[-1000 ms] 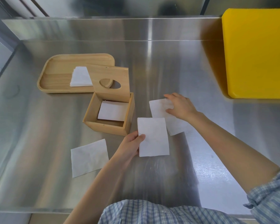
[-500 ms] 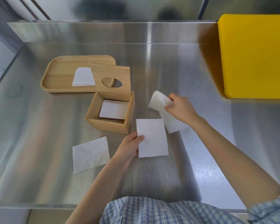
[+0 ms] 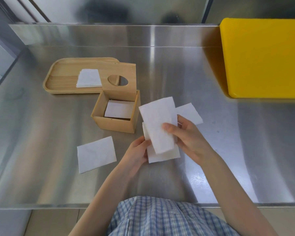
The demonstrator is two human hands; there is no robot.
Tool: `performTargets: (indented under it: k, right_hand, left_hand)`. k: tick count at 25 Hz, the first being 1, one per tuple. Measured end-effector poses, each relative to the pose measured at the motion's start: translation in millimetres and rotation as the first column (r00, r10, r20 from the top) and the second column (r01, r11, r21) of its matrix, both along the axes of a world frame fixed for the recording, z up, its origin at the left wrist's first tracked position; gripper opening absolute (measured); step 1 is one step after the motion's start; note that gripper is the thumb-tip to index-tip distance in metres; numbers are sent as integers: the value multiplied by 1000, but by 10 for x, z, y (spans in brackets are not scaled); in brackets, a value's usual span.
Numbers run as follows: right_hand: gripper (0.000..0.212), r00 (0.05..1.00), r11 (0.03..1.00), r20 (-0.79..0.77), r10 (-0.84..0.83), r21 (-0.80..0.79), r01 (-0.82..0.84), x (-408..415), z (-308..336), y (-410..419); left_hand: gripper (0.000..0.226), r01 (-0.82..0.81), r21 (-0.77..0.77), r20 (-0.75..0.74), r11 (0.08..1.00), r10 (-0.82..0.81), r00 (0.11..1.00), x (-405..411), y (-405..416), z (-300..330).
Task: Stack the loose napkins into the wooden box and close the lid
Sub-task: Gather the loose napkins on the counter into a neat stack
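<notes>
So my right hand (image 3: 189, 138) went from pressing a napkin (image 3: 157, 123) flat on the desk to lifting it clear and swinging it left over the one my left hand (image 3: 136, 150) holds, which exposed another napkin (image 3: 189, 113) underneath.

yellow board (image 3: 264, 57): cut off by the right edge
wooden tray (image 3: 61, 79): right end hidden behind the raised lid (image 3: 124, 86)
lower napkin (image 3: 165, 155): mostly covered by the upper napkin (image 3: 157, 123)
far napkin (image 3: 189, 113): near corner hidden behind the right hand (image 3: 189, 138)
</notes>
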State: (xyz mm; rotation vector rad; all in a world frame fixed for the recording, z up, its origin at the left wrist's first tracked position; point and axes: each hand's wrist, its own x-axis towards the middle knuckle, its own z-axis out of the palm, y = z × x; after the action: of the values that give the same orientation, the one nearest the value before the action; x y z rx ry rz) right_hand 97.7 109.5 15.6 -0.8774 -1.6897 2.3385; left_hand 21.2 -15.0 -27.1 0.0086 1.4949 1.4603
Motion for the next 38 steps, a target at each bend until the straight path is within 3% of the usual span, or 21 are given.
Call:
performTargets:
  k: [3,6,9,14,20,30,34,38]
  right_hand:
    - [15,999,999,42,-1,-51,3,46,-132,-146]
    - [22,988,997,154,-24,73,13,104,-264,-180]
    - [24,986,994,166,-15,113,-4,170,-303,-171]
    - [18,993,998,94,67,-25,-64,163,-285,-171]
    - [14,969,940,246,3,330,-86,120,-324,-182]
    - [25,943,920,327,-63,386,-73,62,-429,-178]
    - [29,939,916,340,-48,389,-94,38,-458,-168]
    - [21,935,914,350,-58,395,-92,44,-489,-49]
  left_hand:
    - [22,-14,50,-5,999,14,1000,24,-45,30]
    - [25,-21,68,-11,997,21,1000,17,-74,23]
    - [23,-33,62,-18,998,34,999,13,-84,28]
    - [22,-50,81,2,995,50,999,29,-104,30]
    - [26,-59,50,-33,997,61,998,45,-73,46]
    - [35,-94,-14,91,995,95,991,7,-31,7]
    - [17,-20,-35,-16,999,20,1000,18,-37,-25]
    - [20,-16,-61,-70,998,12,997,2,-19,-35]
